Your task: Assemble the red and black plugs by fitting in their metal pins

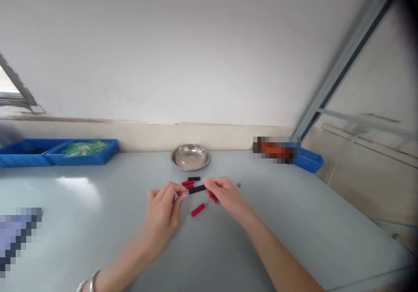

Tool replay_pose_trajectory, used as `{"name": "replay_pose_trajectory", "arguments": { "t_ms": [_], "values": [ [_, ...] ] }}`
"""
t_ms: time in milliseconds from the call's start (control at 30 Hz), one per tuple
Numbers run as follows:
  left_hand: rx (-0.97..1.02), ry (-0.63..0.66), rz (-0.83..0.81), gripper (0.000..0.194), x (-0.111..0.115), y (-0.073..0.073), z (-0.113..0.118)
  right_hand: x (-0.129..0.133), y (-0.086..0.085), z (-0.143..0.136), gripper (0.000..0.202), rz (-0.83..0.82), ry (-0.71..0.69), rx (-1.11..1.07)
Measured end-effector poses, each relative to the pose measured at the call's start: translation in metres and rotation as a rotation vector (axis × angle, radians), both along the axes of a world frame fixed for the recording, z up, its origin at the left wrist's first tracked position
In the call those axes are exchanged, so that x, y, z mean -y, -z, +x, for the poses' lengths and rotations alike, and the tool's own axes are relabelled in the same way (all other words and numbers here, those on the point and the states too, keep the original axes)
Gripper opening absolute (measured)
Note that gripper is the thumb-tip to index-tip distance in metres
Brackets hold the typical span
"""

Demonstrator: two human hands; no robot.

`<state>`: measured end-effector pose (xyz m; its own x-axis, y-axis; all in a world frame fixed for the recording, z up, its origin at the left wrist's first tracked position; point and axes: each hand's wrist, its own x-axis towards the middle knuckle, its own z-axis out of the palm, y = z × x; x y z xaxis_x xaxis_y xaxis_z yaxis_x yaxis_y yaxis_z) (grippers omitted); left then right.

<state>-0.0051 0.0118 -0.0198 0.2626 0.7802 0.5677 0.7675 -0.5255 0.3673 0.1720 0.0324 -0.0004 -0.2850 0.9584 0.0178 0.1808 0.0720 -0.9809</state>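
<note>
Both hands meet over the middle of the table on a short black barrel with a silver end (197, 189), which looks like part of a pen. At its silver end, my left hand (165, 203) pinches with thumb and fingers. My right hand (224, 194) grips the other end, covering it partly. Just in front of me lies a red barrel with a silver tip (199, 209). Behind my fingers are another red barrel (188, 182) and a black one (193, 179). A further red piece is mostly hidden by the held barrel.
A round steel dish (190, 158) stands near the wall. Blue bins are at left, one with green plastic bags (85, 147), and a blue bin (308, 160) is at right beside a blurred orange-brown item (276, 150). A tiny metal piece (239, 185) lies right of my hand.
</note>
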Motion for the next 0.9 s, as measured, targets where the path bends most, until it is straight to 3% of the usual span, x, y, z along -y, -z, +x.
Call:
{"name": "replay_pose_trajectory", "arguments": {
  "t_ms": [567, 900],
  "values": [
    [-0.158, -0.025, 0.252, 0.012, 0.0023, -0.0057, 0.0000, 0.0018, 0.0012, -0.0042, 0.041, -0.185, -0.018, -0.226],
    [-0.161, -0.014, 0.254, 0.011, 0.0026, -0.0046, -0.0010, 0.0003, 0.0048, -0.0048, 0.039, -0.224, 0.008, -0.253]
  ]
}}
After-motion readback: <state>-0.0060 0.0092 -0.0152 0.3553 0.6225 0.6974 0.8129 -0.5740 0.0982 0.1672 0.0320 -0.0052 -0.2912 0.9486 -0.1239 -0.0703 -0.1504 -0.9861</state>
